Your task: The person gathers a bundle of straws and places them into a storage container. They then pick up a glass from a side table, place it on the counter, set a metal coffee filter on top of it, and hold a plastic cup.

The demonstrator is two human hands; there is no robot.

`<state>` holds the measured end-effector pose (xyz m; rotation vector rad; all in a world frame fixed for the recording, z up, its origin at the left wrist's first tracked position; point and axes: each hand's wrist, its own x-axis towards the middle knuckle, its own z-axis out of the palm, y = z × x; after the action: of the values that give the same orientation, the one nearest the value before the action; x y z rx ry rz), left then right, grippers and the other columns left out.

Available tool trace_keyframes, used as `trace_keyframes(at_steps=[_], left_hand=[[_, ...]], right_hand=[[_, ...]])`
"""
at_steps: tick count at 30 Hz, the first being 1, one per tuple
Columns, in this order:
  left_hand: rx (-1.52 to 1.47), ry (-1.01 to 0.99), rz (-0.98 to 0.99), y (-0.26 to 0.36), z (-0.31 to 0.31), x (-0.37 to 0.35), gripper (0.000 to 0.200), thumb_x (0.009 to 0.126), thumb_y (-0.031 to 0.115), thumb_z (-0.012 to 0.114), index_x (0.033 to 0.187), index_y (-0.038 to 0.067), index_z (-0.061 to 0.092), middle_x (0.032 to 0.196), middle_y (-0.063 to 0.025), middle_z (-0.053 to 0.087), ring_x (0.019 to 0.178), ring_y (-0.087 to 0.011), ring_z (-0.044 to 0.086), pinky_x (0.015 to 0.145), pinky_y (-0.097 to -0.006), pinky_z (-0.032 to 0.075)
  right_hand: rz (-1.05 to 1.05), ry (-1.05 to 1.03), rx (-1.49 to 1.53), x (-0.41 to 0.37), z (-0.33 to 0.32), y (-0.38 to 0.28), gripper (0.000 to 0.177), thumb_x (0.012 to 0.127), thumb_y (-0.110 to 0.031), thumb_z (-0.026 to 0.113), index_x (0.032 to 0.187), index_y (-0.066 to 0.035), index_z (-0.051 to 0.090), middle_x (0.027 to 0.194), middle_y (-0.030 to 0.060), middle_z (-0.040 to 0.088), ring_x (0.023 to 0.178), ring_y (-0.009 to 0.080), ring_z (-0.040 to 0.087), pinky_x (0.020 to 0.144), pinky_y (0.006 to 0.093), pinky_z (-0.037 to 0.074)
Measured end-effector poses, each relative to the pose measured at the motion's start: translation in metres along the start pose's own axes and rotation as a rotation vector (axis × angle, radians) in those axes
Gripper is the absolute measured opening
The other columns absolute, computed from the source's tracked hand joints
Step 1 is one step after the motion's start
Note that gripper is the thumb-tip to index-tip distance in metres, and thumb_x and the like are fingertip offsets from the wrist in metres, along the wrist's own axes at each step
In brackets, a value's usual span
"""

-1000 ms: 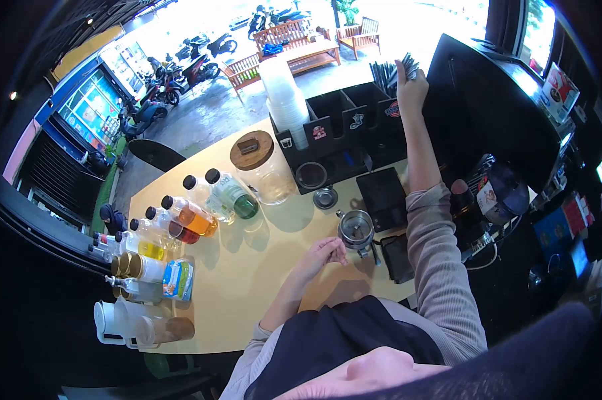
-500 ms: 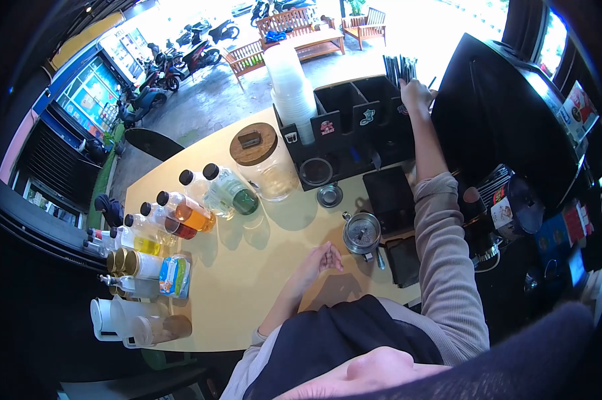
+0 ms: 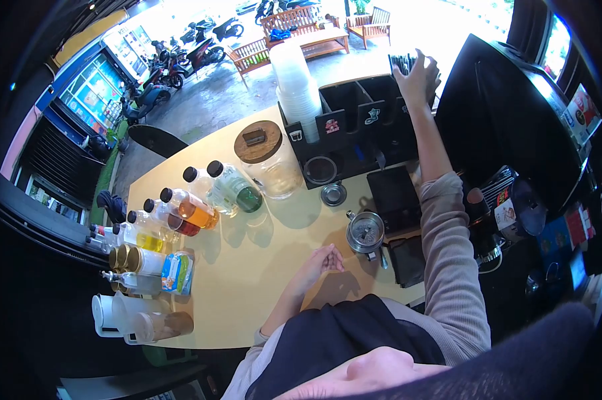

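My right hand reaches to the far right compartment of the black organizer, its fingers spread around the tops of a bunch of dark straws. Whether it grips any of them cannot be made out. Over the wooden counter hangs my left hand, fingers loosely curled and partly apart, holding nothing. Just right of it stands a glass pot with a metal rim, beside a small metal lid. Stacked clear cups fill the organizer's left compartment.
Bottles with coloured liquids line the counter's left side, near a wet-wipe pack and pitchers. A wooden-lidded jar stands behind. Folded black cloths lie right of the pot, and a large black machine is at the right.
My right hand has shifted slightly up and its fingers have spread over the straws. My left hand has hardly moved. The view has tilted a little.
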<state>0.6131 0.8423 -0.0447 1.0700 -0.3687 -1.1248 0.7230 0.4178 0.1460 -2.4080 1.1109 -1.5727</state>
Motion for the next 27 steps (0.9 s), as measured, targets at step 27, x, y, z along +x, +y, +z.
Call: trace_keyframes(at_steps=[27], left_hand=[[0.061,0.063,-0.019,0.001,-0.006,-0.016,0.044,0.102,0.036,0.031,0.090,0.004,0.059,0.074,-0.0048,0.062,0.070,-0.0127,0.060,0.071,-0.0260,0.049]], right_hand=[[-0.077,-0.350,-0.148,0.028,0.022,0.017,0.059,0.088,-0.047,0.053,0.138,-0.017,0.043,0.147,0.0155,0.035,0.134,0.0348,0.035,0.106,0.0561,0.029]])
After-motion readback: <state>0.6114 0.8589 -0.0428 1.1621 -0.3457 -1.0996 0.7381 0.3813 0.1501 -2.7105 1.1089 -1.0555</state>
